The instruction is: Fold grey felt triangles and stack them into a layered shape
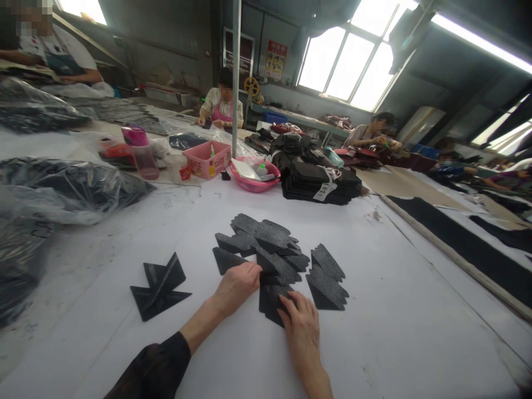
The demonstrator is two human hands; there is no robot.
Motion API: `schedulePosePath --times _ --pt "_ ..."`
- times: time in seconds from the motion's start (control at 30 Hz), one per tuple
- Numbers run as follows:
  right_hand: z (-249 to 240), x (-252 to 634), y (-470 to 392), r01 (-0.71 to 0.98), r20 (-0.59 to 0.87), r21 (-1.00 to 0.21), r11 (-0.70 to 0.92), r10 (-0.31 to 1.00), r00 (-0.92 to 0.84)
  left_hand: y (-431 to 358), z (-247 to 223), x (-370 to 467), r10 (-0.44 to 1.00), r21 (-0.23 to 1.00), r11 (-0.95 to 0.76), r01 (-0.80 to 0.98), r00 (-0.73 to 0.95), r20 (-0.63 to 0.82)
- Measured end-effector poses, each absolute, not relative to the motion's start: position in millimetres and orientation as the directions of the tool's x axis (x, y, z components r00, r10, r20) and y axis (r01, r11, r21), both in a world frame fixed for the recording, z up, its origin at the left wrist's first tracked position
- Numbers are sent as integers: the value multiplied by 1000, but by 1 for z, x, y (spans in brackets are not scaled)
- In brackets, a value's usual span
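A loose heap of dark grey felt cut pieces [266, 244] lies on the white table [374, 332] in front of me. My left hand [238, 282] is curled, its fingertips pinching the edge of one felt piece at the heap's near side. My right hand [301, 327] lies flat, fingers pressing on another felt piece [270, 302] just below the heap. A small stack of triangular pieces [326, 280] sits to the right of my hands. Folded pieces [160, 285] rest apart to the left.
Plastic bags of dark material [70, 188] line the left side. Further back stand a pink basket [206, 159], a pink bowl [254, 178], a pink bottle [141, 151] and stacked black felt bundles [320, 180]. Other people sit working at the far tables.
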State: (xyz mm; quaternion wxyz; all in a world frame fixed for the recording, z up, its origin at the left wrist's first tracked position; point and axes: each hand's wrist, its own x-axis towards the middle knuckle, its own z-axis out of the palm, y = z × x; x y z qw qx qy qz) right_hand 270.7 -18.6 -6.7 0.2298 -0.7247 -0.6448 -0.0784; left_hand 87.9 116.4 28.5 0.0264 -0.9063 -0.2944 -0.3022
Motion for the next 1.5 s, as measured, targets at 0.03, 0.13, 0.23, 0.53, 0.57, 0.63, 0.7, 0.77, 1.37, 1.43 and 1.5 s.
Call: schedulePosePath --times 0.03,0.13,0.23,0.53,0.57,0.63,0.7,0.77,1.37,1.43,1.5 --pt "-7 271 -19 973 416 -224 -57 897 148 112 34 83 522 135 -823 552 639 565" --pt "-8 277 -17 977 428 -208 -39 895 127 86 42 66 488 116 -850 513 686 540" --pt "-1 283 -15 965 449 -254 -63 876 175 47 35 51 433 70 -886 458 764 479" --pt "30 229 -55 841 156 -536 -78 970 189 -41 12 39 340 133 -940 314 845 412" --pt "30 219 -61 853 114 -519 -63 983 141 -45 12 38 338 151 -941 302 845 415" --pt "28 200 -71 877 68 -476 -61 992 106 -50 12 35 343 179 -939 293 840 420" --pt "26 188 -76 892 52 -443 -88 991 123 -50 13 31 342 212 -937 276 841 419" --pt "24 183 -77 897 54 -428 -106 988 143 -44 14 25 364 246 -927 283 835 413" --pt "12 179 -84 873 171 -487 -13 979 110 -3 2 10 623 404 -777 483 682 384" --pt "10 178 -85 872 211 -490 15 972 103 -3 2 10 625 411 -776 479 675 393" --pt "8 177 -87 877 256 -480 39 962 97 -4 2 10 611 390 -789 474 676 413"
